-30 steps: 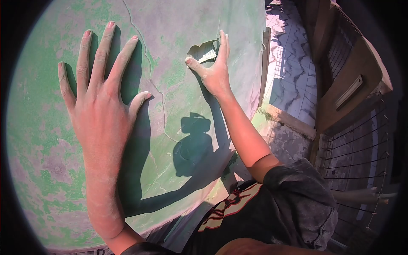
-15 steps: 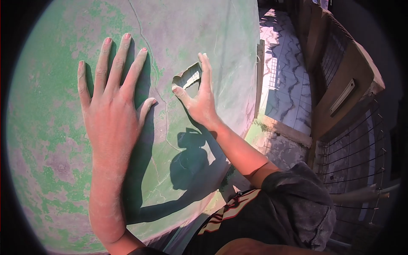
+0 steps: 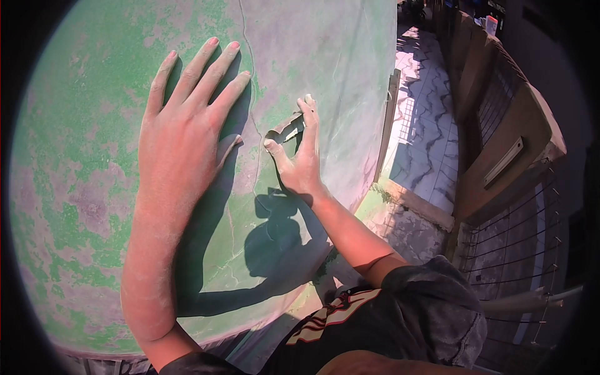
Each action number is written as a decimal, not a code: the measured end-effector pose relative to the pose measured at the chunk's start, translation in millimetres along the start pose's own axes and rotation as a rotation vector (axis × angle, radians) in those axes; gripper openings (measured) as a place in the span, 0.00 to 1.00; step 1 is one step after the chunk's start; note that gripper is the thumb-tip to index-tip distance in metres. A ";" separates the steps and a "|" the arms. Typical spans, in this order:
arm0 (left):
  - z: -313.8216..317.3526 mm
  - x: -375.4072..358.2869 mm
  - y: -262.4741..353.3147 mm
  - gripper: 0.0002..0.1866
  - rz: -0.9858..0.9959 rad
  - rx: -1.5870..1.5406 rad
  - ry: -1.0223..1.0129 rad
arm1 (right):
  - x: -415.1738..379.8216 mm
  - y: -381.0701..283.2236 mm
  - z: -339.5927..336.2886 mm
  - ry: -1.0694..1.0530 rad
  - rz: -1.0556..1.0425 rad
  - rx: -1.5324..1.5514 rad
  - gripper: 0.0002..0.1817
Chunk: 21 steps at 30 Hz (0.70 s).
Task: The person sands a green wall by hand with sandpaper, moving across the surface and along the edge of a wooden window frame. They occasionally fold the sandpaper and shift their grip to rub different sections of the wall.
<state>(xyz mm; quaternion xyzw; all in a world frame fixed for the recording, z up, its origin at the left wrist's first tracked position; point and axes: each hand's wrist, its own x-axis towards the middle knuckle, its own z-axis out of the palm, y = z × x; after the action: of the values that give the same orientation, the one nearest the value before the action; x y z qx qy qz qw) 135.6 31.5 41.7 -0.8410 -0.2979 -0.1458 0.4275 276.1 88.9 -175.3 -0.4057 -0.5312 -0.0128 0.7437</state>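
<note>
A wall [image 3: 94, 206] with worn, patchy green paint fills the left and middle of the head view. My left hand [image 3: 181, 137] lies flat against it, fingers stretched upward and apart, holding nothing. A thin crack [image 3: 252, 100] runs down the wall just right of its fingertips. Beyond that crack, my right hand [image 3: 302, 159] pinches a curled, torn-edged piece of sandpaper [image 3: 289, 130] between thumb and fingers, against the wall. Pale dust coats both hands. Part of the sandpaper is hidden behind the fingers.
At the right, a tiled walkway [image 3: 422, 125] runs alongside the wall. A low brown wall [image 3: 506, 134] with metal grilles [image 3: 515, 244] stands farther right. My head and arm cast a shadow [image 3: 272, 244] on the green wall.
My right hand, still pinching the sandpaper, has shifted left toward the crack. My left hand's fingers have tilted to the right while staying on the wall. The camera view has shifted slightly.
</note>
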 end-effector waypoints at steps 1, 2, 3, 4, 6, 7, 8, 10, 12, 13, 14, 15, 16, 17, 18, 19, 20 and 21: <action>-1.4 0.1 -1.2 0.46 0.009 -0.003 -0.005 | 5.5 0.2 -2.2 0.006 -0.004 0.005 0.57; -1.6 -0.9 -3.3 0.46 0.012 0.002 -0.001 | 13.9 3.7 -7.4 0.024 0.043 0.007 0.57; -1.5 -1.7 -4.9 0.46 0.022 -0.001 -0.001 | 26.0 5.9 -11.2 0.038 0.088 0.004 0.56; -1.3 -2.4 -5.2 0.45 0.026 -0.009 -0.002 | 41.5 14.7 -11.0 0.121 0.134 0.016 0.55; 0.8 -3.7 -5.6 0.45 0.020 -0.020 0.004 | 66.8 21.9 -13.4 0.161 0.155 0.014 0.54; 2.2 -3.6 -6.6 0.44 0.022 -0.016 0.015 | 76.1 18.0 -13.8 0.213 0.171 0.024 0.54; 3.7 -4.8 -6.9 0.44 0.005 -0.024 0.015 | 74.8 11.6 -11.0 0.200 0.173 0.006 0.54; 5.5 -5.3 -7.2 0.43 0.018 -0.047 0.033 | 50.0 -4.3 -3.4 0.109 0.099 -0.044 0.54; 8.4 -5.4 -9.1 0.41 0.012 -0.057 0.042 | 20.7 -15.4 -0.4 -0.023 -0.017 -0.081 0.55; 10.1 -6.2 -10.5 0.40 0.022 -0.057 0.050 | 17.9 -11.5 -2.8 -0.039 -0.018 -0.083 0.55; 13.2 -6.3 -11.7 0.40 0.005 -0.059 0.048 | 18.8 -6.5 -8.6 -0.028 0.025 -0.102 0.52; 16.7 -5.9 -12.2 0.37 0.018 -0.040 0.085 | 21.9 -1.7 -15.5 -0.019 0.067 -0.117 0.50; 19.8 -6.4 -12.8 0.35 0.036 -0.016 0.117 | 32.6 19.1 -19.7 -0.005 0.123 -0.043 0.51; 21.0 -7.1 -13.8 0.35 0.023 -0.008 0.110 | 48.3 28.1 -23.8 0.052 0.205 -0.061 0.51; 20.4 -6.2 -13.3 0.33 0.038 0.007 0.130 | 59.4 33.9 -28.3 0.113 0.290 -0.079 0.51; 19.8 -6.0 -12.7 0.31 0.055 0.023 0.150 | 63.3 38.0 -31.0 0.106 0.290 -0.067 0.51; 19.8 -4.5 -13.6 0.31 0.048 0.038 0.144 | 66.0 40.7 -31.7 0.116 0.294 -0.003 0.52; 19.9 -2.1 -16.8 0.29 0.083 0.012 0.153 | 67.6 39.7 -27.3 0.126 0.294 0.068 0.53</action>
<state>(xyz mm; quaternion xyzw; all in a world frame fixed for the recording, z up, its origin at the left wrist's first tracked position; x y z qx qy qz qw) 123.3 54.4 39.5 -0.8365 -0.2299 -0.1902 0.4596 344.8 126.6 -147.6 -0.4520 -0.4185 0.0885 0.7828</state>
